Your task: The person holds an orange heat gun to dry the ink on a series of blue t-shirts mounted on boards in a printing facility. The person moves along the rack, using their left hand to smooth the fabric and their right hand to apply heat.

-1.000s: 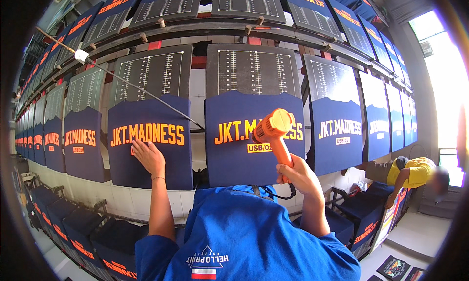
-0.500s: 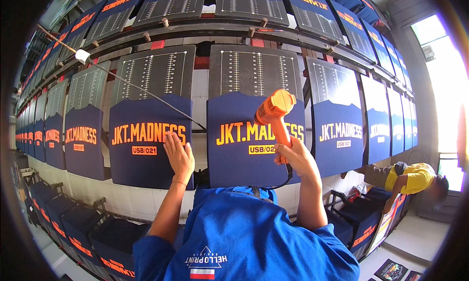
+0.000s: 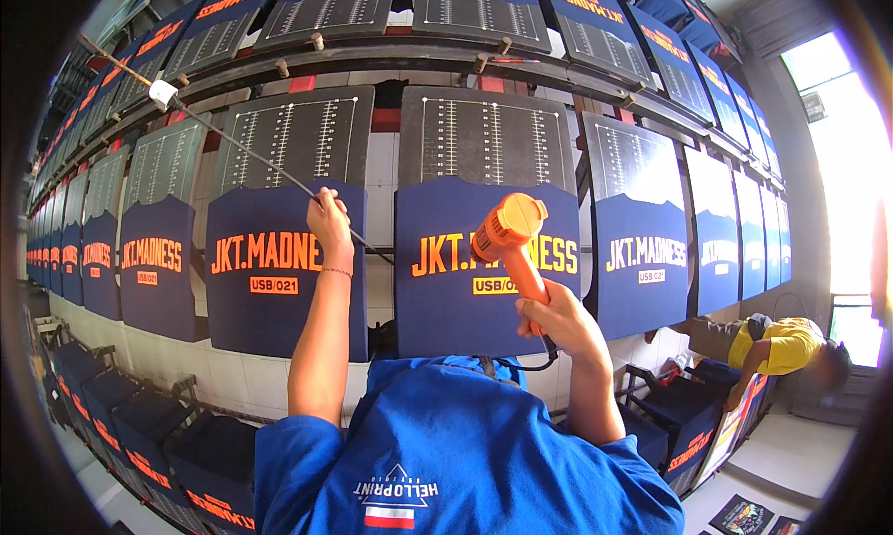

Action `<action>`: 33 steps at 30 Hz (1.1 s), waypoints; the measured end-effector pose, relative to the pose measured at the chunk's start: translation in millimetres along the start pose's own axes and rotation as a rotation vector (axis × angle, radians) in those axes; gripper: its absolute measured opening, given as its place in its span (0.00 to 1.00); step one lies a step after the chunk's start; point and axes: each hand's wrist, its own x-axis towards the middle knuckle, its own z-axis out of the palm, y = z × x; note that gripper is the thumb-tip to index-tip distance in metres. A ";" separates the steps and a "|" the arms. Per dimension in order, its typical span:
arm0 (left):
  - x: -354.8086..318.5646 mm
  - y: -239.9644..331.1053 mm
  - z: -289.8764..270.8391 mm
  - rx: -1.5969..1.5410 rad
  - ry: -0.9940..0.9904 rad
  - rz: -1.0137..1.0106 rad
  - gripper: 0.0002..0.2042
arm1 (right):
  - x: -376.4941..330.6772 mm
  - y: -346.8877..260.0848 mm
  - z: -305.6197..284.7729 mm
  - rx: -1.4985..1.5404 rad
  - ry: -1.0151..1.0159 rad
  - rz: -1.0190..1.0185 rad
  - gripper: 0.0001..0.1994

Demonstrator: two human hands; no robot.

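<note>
In my right hand (image 3: pixel 563 321) is an orange hair dryer (image 3: pixel 510 228), held by its handle with the barrel over a navy T-shirt (image 3: pixel 446 326) printed in yellow-orange. A dark cord leaves the base of the handle toward my body. My left hand (image 3: pixel 329 223) is closed around a thin dark rod or cord (image 3: pixel 246 149) that slants across the boards and bears a white piece (image 3: pixel 163 93). Below that hand lies another navy T-shirt (image 3: pixel 260 326) with orange print, partly covered by my forearm. Both shirts are stretched over dark ruled boards.
More shirt-covered boards run left and right, with a second row beyond a dark rail (image 3: pixel 400 49) with wooden pegs. Behind me stand further racks of printed shirts (image 3: pixel 219 447). At the right a person in a yellow shirt (image 3: pixel 789 344) bends over a rack. A bright window lies farther right.
My left hand has gone from open above the left shirt's print to farther away, closing around the thin rod or cord. The dryer has moved slightly left and down.
</note>
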 end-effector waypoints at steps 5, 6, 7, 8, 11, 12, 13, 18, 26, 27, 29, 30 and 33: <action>-46.8 -24.6 -38.3 0.292 -0.208 0.067 0.20 | 23.6 3.5 13.2 0.005 0.067 -0.045 0.11; -59.0 -27.2 -45.5 0.281 -0.257 0.049 0.20 | 26.3 3.8 13.2 0.014 0.069 -0.052 0.11; -73.9 -27.4 -53.0 0.271 -0.301 0.034 0.21 | 28.1 3.9 13.8 0.023 0.066 -0.060 0.11; -87.6 -26.7 -61.3 0.246 -0.338 -0.025 0.21 | 28.4 3.8 14.4 0.031 0.062 -0.069 0.11; -121.1 -28.8 -87.9 0.406 -0.392 -0.068 0.19 | 23.7 4.3 11.6 -0.031 0.050 -0.030 0.11; -130.2 -32.5 -95.5 0.410 -0.376 -0.039 0.19 | 19.7 3.4 11.6 -0.035 0.052 -0.024 0.11; -138.9 -37.1 -103.9 0.415 -0.356 -0.011 0.19 | 14.0 0.9 12.5 -0.041 0.050 -0.019 0.12; -175.5 -33.7 -139.9 0.402 -0.272 -0.044 0.17 | -7.6 8.8 6.2 -0.089 -0.042 0.016 0.13; -128.0 -42.0 -254.3 0.961 0.182 0.230 0.14 | 6.1 10.9 -2.1 -0.061 -0.007 -0.076 0.12; -116.0 -39.7 -265.7 0.935 0.268 0.168 0.14 | 8.7 12.0 -2.9 -0.050 0.027 -0.081 0.12; -85.4 -41.9 -291.5 0.958 0.416 0.171 0.14 | 17.4 16.2 -3.6 -0.024 0.087 -0.097 0.12; -77.1 -37.1 -289.1 1.000 0.515 0.087 0.14 | 15.5 11.9 -2.2 -0.045 0.105 -0.114 0.12; -57.1 -14.2 -250.3 1.084 0.766 -0.213 0.17 | 18.4 13.1 -8.9 0.034 0.004 -0.105 0.13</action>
